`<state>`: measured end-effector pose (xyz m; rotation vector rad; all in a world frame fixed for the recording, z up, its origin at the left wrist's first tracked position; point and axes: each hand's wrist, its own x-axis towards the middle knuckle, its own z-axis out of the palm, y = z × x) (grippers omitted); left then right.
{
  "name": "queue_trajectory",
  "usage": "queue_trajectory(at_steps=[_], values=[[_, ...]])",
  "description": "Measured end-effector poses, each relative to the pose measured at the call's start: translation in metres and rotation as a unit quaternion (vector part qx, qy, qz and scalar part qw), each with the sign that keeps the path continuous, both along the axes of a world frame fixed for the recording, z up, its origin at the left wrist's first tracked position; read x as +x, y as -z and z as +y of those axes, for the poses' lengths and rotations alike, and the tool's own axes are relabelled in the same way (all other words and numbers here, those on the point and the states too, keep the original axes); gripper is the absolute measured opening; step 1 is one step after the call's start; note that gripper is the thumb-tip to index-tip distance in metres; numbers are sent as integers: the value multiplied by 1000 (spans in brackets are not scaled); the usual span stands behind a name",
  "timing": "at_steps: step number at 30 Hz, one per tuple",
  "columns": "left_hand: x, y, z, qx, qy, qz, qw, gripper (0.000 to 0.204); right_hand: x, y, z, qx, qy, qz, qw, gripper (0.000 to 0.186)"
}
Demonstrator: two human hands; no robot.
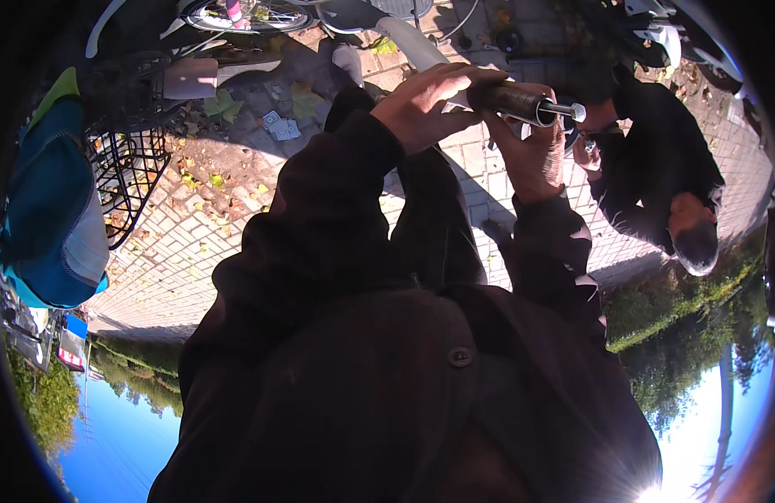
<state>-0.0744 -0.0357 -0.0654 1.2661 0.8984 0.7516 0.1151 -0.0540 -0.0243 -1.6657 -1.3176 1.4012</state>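
A worn metal tube (pixel 518 102) lies across both my hands at the top, right of the middle. From its open right end a long silvery bolt (pixel 565 110) sticks out, its head outermost. My left hand (pixel 425 102) is closed over the tube's left part, fingers reaching across the top. My right hand (pixel 532 152) grips the tube from below, close to the open end; some of its fingers are hidden behind it. Just beyond my left hand a pale bicycle frame tube (pixel 410 44) slants up and left. Whether it joins the held tube is hidden.
Another person (pixel 668 163) in dark clothes is close on the right, hands near mine. A bicycle wheel (pixel 245 15) lies at the top. At left are a black wire basket (pixel 128 180) and a blue cloth cover (pixel 52 214). Leaves litter the brick paving (pixel 191 268).
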Motion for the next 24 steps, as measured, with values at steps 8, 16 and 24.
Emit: queue_trajectory(at_steps=[8,16,24], values=[[7,-3,-7,-10,-51,86,995,42,16,-81,36,-75,-23,-52,996,65],[14,-8,-6,32,-73,109,991,45,-9,-82,61,-117,-121,-203,964,49],[16,0,-7,66,-82,96,990,39,-5,-66,49,10,-159,-260,952,19]])
